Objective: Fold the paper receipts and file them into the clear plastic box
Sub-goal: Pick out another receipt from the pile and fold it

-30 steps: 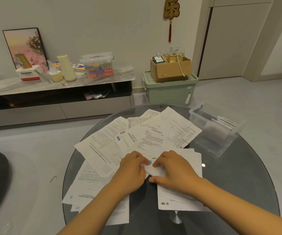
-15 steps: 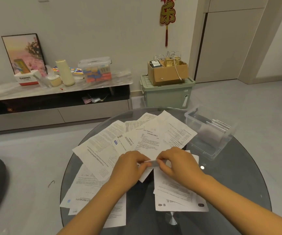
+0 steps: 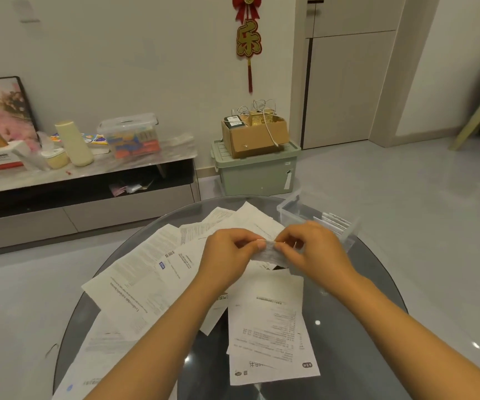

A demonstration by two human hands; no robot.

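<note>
Paper receipt (image 3: pixel 267 252), folded small, was pinched between your left hand (image 3: pixel 230 255) and right hand (image 3: pixel 313 252) above the glass table (image 3: pixel 357 327), near the clear plastic box (image 3: pixel 293 212); a loose pinch risked it springing open or dropping among the other sheets (image 3: pixel 270 327).

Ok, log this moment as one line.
step: folding | left hand, right hand: pinch receipt above table | box: open, some filed
</note>
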